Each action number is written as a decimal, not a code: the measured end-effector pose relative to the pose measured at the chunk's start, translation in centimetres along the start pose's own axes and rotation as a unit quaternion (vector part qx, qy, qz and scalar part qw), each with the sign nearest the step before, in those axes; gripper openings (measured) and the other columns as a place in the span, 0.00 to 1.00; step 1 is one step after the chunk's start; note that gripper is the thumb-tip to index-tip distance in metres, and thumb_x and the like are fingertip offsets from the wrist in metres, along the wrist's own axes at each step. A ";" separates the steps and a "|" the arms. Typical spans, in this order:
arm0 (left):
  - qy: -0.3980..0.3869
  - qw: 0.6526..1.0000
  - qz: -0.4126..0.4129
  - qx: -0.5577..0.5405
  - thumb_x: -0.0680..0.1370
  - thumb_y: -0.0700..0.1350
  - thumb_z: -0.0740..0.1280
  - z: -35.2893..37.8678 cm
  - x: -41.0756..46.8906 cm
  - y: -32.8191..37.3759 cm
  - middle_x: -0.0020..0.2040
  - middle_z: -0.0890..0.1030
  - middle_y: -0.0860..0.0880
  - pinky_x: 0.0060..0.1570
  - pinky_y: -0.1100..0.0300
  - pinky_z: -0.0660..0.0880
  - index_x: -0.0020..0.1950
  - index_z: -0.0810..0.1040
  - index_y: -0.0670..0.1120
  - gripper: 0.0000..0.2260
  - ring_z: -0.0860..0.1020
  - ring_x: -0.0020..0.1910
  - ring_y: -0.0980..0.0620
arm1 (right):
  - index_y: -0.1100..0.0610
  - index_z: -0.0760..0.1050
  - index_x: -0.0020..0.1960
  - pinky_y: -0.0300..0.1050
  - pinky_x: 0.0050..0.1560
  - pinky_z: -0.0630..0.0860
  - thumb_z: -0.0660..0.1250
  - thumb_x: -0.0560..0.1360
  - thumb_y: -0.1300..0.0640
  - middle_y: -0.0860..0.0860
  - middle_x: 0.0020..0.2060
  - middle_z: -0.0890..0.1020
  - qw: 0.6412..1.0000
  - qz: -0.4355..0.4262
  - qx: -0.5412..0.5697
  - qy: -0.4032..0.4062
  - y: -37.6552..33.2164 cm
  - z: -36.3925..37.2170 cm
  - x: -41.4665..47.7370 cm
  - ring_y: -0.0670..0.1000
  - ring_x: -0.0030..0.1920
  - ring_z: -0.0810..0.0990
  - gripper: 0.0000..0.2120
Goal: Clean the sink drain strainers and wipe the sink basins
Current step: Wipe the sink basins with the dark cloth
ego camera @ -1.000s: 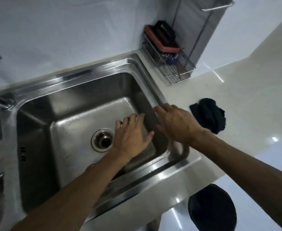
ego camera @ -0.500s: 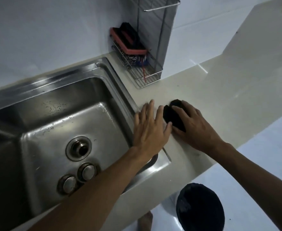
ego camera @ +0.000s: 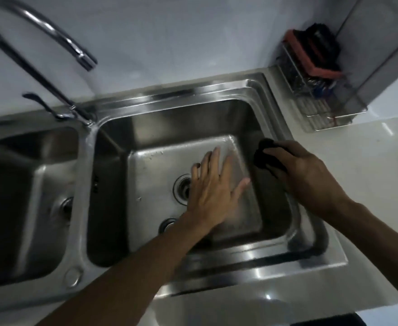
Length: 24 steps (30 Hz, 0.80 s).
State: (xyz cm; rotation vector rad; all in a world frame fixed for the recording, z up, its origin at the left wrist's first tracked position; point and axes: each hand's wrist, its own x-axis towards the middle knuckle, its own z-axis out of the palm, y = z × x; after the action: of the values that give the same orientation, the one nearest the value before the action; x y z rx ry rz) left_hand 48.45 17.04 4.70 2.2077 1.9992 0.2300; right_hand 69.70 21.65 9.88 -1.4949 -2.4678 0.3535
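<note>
The right basin (ego camera: 169, 128) held the left hand (ego camera: 213, 187), flat, fingers spread over its floor. The right hand (ego camera: 303, 172) gripped the black cloth (ego camera: 263, 156) against the basin's right wall. 1 round strainer (ego camera: 167, 223) lay near the open drain (ego camera: 181, 187); a careless sweep could probably knock it or push grit down.

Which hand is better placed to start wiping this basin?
Right. The right hand grips the dark cloth by the wall of the basin, so it could probably wipe at once. The left hand is spread open and empty near the drain.
</note>
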 end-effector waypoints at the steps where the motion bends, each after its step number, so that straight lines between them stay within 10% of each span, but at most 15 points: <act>1: -0.002 1.000 -0.017 0.016 0.83 0.66 0.51 -0.7 -0.4 -2.6 0.82 0.60 0.41 0.73 0.42 0.62 0.80 0.66 0.47 0.32 0.62 0.79 0.41 | 0.61 0.78 0.67 0.57 0.57 0.81 0.73 0.76 0.61 0.62 0.66 0.77 1.000 -0.016 0.011 -0.005 -1.6 0.8 1.5 0.65 0.57 0.82 0.20; 12: 0.068 0.987 -0.080 0.121 0.85 0.62 0.51 -5.0 -3.8 -26.8 0.79 0.66 0.38 0.68 0.37 0.67 0.75 0.70 0.44 0.28 0.67 0.76 0.37 | 0.55 0.66 0.76 0.53 0.71 0.68 0.59 0.83 0.55 0.57 0.76 0.65 0.948 -0.228 0.051 -0.217 -23.7 22.1 10.9 0.60 0.72 0.68 0.22; 17: 0.110 0.989 -0.039 0.087 0.85 0.62 0.53 -3.0 -4.1 -28.8 0.81 0.64 0.41 0.72 0.42 0.60 0.76 0.70 0.46 0.27 0.65 0.77 0.41 | 0.63 0.49 0.82 0.60 0.78 0.53 0.48 0.81 0.53 0.65 0.81 0.46 0.951 -0.170 -0.045 -0.253 -25.4 30.5 9.6 0.66 0.81 0.50 0.32; 24: 0.114 0.991 -0.046 0.055 0.84 0.59 0.57 -3.4 -4.2 -28.6 0.80 0.66 0.42 0.73 0.44 0.58 0.74 0.73 0.45 0.25 0.67 0.76 0.42 | 0.62 0.48 0.82 0.60 0.79 0.51 0.39 0.83 0.47 0.62 0.81 0.46 0.963 -0.148 -0.063 -0.214 -23.7 31.5 14.7 0.67 0.81 0.48 0.32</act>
State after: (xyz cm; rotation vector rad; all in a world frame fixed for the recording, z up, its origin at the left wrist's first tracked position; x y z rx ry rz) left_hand 19.54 15.69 1.77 2.2348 2.2790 0.3843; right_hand 33.19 21.47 -11.08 -1.1570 -3.0535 0.5146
